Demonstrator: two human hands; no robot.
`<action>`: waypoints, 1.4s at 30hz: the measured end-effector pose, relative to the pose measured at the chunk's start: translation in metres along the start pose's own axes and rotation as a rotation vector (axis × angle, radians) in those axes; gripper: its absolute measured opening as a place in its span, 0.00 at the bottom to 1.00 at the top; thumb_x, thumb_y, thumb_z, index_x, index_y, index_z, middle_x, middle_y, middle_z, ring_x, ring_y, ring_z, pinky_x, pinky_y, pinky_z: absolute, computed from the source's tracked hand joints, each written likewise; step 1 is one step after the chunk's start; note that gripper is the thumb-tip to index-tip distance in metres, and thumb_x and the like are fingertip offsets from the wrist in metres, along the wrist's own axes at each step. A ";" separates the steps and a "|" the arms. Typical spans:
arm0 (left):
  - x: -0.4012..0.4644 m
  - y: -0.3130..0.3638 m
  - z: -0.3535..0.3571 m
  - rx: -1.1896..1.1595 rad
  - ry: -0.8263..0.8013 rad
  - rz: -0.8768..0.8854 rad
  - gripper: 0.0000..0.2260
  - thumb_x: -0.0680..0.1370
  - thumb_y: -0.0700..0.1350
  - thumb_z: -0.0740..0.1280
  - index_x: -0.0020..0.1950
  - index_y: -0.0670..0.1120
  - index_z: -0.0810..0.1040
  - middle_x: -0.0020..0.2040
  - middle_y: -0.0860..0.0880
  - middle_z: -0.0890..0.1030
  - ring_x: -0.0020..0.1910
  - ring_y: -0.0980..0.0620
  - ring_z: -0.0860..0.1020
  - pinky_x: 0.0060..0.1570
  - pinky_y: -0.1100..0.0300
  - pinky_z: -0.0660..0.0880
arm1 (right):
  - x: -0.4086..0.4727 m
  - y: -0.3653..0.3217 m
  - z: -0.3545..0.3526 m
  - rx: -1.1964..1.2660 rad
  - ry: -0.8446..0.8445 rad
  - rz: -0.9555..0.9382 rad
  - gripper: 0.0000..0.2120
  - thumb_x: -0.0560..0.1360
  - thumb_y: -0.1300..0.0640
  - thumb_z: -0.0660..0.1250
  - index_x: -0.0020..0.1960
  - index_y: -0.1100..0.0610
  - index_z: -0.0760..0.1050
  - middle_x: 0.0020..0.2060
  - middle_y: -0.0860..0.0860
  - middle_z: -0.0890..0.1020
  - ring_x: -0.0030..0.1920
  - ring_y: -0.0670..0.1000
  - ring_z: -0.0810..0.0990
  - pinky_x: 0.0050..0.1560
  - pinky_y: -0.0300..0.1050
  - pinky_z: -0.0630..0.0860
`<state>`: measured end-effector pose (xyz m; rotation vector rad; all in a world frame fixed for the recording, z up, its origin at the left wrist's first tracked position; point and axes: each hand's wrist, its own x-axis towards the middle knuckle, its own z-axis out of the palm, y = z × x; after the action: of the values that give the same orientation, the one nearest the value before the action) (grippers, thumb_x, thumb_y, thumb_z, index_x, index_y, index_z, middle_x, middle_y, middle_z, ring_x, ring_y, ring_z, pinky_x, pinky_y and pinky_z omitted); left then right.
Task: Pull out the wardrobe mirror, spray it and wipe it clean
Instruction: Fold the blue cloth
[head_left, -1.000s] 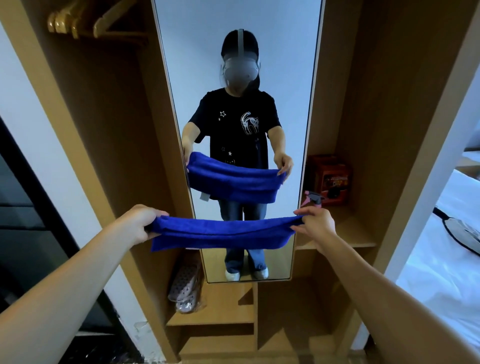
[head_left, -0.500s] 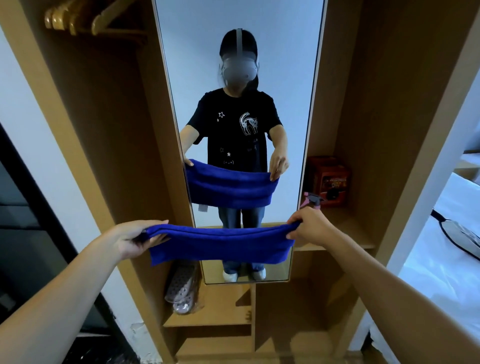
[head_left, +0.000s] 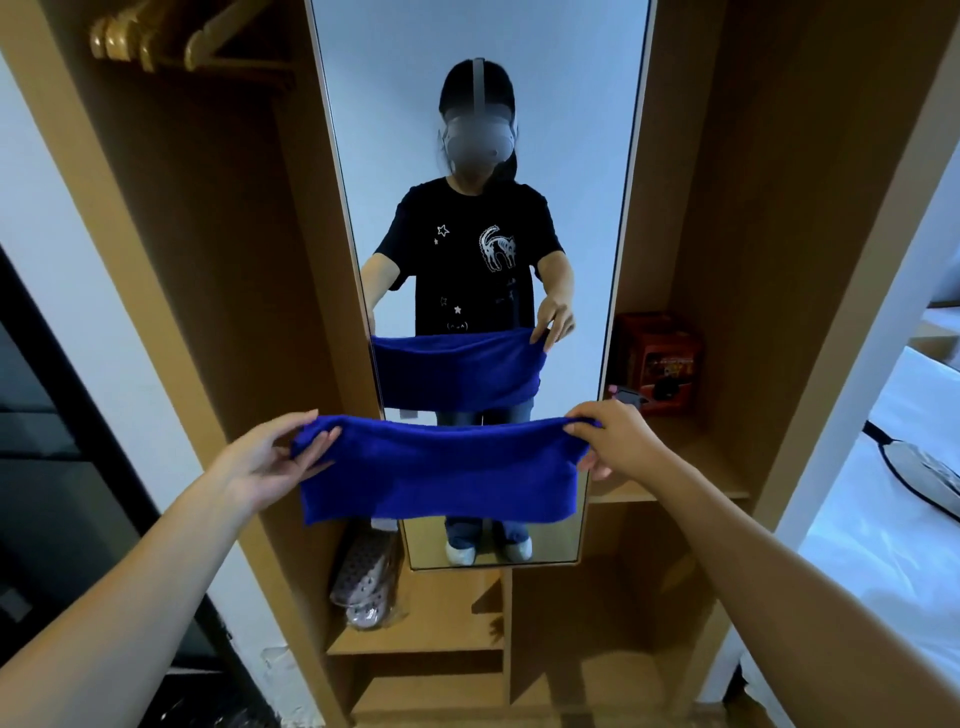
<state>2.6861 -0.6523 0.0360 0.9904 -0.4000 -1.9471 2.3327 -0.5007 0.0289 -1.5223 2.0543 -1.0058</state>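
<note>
The tall wardrobe mirror (head_left: 483, 78) stands pulled out in the middle of the wooden wardrobe and faces me, showing my reflection. In front of its lower half I hold a folded blue cloth (head_left: 441, 470) stretched flat between both hands. My left hand (head_left: 275, 460) pinches the cloth's left end with thumb on top and fingers under it. My right hand (head_left: 610, 441) pinches the right end at the top corner. The pink-and-black head of a spray bottle (head_left: 628, 397) shows just behind my right hand on the shelf.
A red box (head_left: 660, 361) sits on the right shelf (head_left: 701, 467) beside the mirror. Wooden hangers (head_left: 150, 36) hang at top left. A bag of slippers (head_left: 366, 582) leans on a lower shelf. A white bed (head_left: 893, 509) lies at right, a dark cabinet at left.
The cloth has unfolded downward and hangs taller than before. Both hands have shifted their hold on its ends, the left hand opening its fingers under the edge.
</note>
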 end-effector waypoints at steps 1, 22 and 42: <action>-0.007 0.000 0.003 0.019 -0.023 0.017 0.17 0.74 0.32 0.67 0.62 0.41 0.74 0.62 0.33 0.72 0.55 0.46 0.82 0.41 0.60 0.82 | 0.000 -0.001 0.000 0.059 -0.020 0.024 0.07 0.81 0.60 0.61 0.55 0.60 0.75 0.44 0.60 0.81 0.32 0.55 0.84 0.29 0.43 0.80; -0.016 -0.013 -0.011 0.433 0.061 0.511 0.08 0.79 0.44 0.66 0.58 0.46 0.78 0.57 0.47 0.80 0.55 0.50 0.78 0.59 0.51 0.73 | -0.006 -0.011 -0.021 0.544 0.033 0.031 0.04 0.76 0.64 0.68 0.50 0.60 0.80 0.41 0.52 0.83 0.41 0.43 0.82 0.36 0.33 0.75; -0.025 -0.015 -0.001 0.479 0.076 0.664 0.05 0.79 0.48 0.66 0.45 0.54 0.80 0.49 0.50 0.81 0.54 0.43 0.76 0.54 0.49 0.70 | -0.006 -0.019 -0.007 0.481 -0.008 -0.013 0.05 0.78 0.59 0.68 0.52 0.54 0.80 0.49 0.53 0.83 0.52 0.52 0.82 0.53 0.48 0.78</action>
<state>2.6852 -0.6228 0.0384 1.0463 -1.0388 -1.2287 2.3421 -0.4953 0.0471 -1.2807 1.6354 -1.3727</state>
